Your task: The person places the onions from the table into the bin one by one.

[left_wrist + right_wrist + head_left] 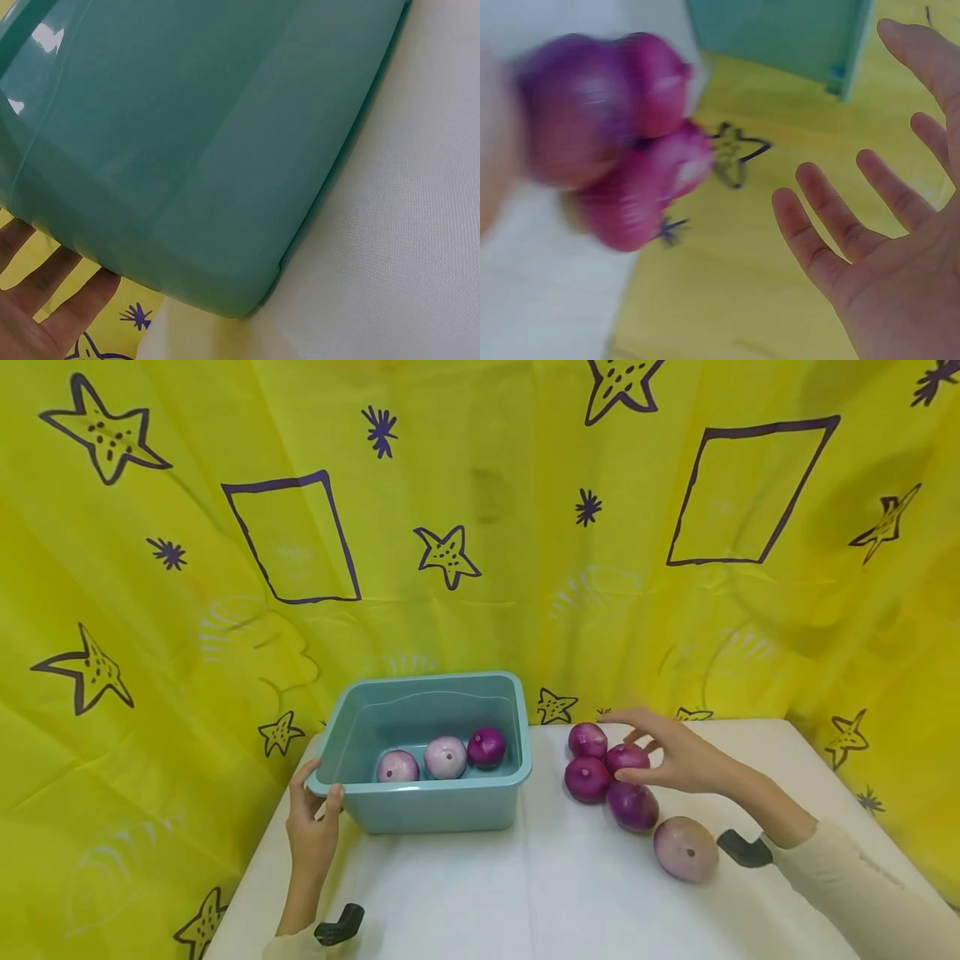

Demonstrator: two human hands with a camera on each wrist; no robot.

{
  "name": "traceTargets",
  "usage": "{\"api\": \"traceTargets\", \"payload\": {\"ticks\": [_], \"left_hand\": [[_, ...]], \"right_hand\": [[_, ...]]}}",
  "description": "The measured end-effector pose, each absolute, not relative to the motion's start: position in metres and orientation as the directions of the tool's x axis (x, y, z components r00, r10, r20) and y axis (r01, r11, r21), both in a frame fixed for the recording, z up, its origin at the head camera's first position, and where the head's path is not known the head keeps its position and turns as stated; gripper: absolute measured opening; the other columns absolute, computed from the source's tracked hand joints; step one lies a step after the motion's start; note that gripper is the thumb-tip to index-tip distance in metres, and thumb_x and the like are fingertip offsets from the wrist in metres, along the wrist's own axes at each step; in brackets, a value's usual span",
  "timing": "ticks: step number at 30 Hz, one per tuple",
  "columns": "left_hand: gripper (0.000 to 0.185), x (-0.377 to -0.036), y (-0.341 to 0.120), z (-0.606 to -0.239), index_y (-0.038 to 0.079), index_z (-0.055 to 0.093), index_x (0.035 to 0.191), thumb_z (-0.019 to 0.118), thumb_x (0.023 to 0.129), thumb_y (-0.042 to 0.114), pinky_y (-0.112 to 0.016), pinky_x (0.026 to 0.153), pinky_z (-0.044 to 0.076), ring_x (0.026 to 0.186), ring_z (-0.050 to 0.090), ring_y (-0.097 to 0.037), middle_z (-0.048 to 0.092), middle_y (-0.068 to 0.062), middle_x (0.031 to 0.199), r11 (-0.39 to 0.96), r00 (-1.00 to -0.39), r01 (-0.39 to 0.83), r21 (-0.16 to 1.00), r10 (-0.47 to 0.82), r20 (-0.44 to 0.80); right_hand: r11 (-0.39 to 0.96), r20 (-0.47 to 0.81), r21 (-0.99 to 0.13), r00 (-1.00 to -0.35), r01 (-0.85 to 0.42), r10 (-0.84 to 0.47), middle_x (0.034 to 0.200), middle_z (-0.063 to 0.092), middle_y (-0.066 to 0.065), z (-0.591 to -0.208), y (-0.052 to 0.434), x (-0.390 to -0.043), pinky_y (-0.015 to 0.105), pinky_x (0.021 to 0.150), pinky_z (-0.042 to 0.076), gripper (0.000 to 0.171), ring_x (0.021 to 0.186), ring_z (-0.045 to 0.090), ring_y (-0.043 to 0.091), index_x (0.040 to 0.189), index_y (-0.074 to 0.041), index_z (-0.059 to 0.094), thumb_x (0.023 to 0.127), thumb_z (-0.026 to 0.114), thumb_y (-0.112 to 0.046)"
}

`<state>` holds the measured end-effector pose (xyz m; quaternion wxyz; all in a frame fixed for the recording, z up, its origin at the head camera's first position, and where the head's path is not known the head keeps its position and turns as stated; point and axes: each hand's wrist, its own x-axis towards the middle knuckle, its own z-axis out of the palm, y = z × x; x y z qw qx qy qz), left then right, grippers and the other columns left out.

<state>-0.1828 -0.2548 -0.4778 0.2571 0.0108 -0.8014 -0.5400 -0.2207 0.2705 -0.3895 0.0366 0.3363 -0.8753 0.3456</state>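
A teal plastic tub [442, 806] stands on the white table and holds three peeled onions [446, 757], two pale and one purple. My left hand [318, 785] rests against the tub's front-left corner, thumb on the front wall and straight fingers [45, 292] along the side wall [202, 142]. To the right of the tub lie several purple onions [587, 778] and one pale onion [685, 848]. My right hand [637, 747] hovers over that cluster with its fingers spread, thumb beside one onion [626, 757]. In the right wrist view the palm [885, 285] is empty and the onions [600, 112] are blurred.
A yellow cloth with purple stars and squares [480, 527] hangs behind and around the white table [555, 893]. Bare tabletop lies in front of the tub and between the arms. The table's left edge is close to my left forearm.
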Motion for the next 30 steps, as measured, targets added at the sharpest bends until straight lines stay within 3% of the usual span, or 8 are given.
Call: {"api": "traceTargets", "payload": {"ticks": [6,11,15,17,22,30], "left_hand": [[0.053,-0.183,-0.255,-0.478,0.016,0.037,0.153,0.058,0.104,0.017,-0.063,0.096,0.046,0.130,0.053,-0.048,0.048,-0.023,0.153,0.428,-0.866,0.257,0.867,-0.296,0.403],[0.054,-0.183,-0.254,-0.479,0.016,0.035,0.153,0.057,0.104,0.018,-0.062,0.097,0.046,0.131,0.052,-0.048,0.046,-0.022,0.155,0.427,-0.871,0.251,0.869,-0.292,0.395],[0.055,-0.184,-0.254,-0.480,0.015,0.035,0.154,0.058,0.104,0.018,-0.048,0.096,0.049,0.130,0.053,-0.049,0.046,-0.021,0.155,0.446,-0.870,0.242,0.862,-0.293,0.396],[0.055,-0.184,-0.255,-0.480,0.015,0.035,0.154,0.058,0.104,0.018,-0.033,0.095,0.049,0.130,0.054,-0.048,0.047,-0.021,0.154,0.450,-0.868,0.240,0.860,-0.297,0.398],[0.055,-0.184,-0.255,-0.479,0.016,0.036,0.154,0.058,0.104,0.019,-0.009,0.087,0.042,0.130,0.053,-0.049,0.048,-0.023,0.153,0.442,-0.868,0.247,0.862,-0.296,0.400],[0.055,-0.185,-0.255,-0.480,0.017,0.036,0.154,0.059,0.104,0.021,-0.017,0.090,0.046,0.133,0.052,-0.048,0.047,-0.020,0.155,0.439,-0.868,0.249,0.863,-0.295,0.400]], "right_hand": [[0.576,0.237,-0.607,-0.816,-0.547,-0.527,0.147,0.053,0.010,-0.416,0.299,-0.193,0.035,0.079,0.059,0.073,0.108,0.066,0.023,0.150,-0.021,0.049,0.087,0.084,-0.031],[0.578,0.105,-0.646,-0.808,-0.499,-0.580,0.150,0.045,0.014,-0.434,0.322,-0.174,0.043,0.081,0.057,0.076,0.112,0.061,0.036,0.155,-0.021,0.041,0.090,0.081,-0.031],[0.554,0.035,-0.672,-0.769,-0.491,-0.638,0.148,0.044,0.015,-0.445,0.339,-0.162,0.037,0.082,0.056,0.074,0.111,0.061,0.028,0.155,-0.018,0.040,0.091,0.078,-0.021],[0.538,0.031,-0.682,-0.754,-0.495,-0.656,0.145,0.046,0.015,-0.450,0.345,-0.160,0.033,0.081,0.056,0.071,0.108,0.061,0.020,0.153,-0.016,0.042,0.091,0.077,-0.018],[0.515,0.039,-0.684,-0.731,-0.516,-0.681,0.138,0.053,0.013,-0.462,0.351,-0.156,0.029,0.076,0.055,0.065,0.107,0.058,0.009,0.148,-0.017,0.048,0.090,0.079,-0.018],[0.543,0.113,-0.645,-0.770,-0.538,-0.628,0.133,0.063,0.011,-0.471,0.352,-0.161,0.028,0.074,0.055,0.056,0.104,0.059,0.008,0.140,-0.017,0.058,0.089,0.081,-0.021]]}}
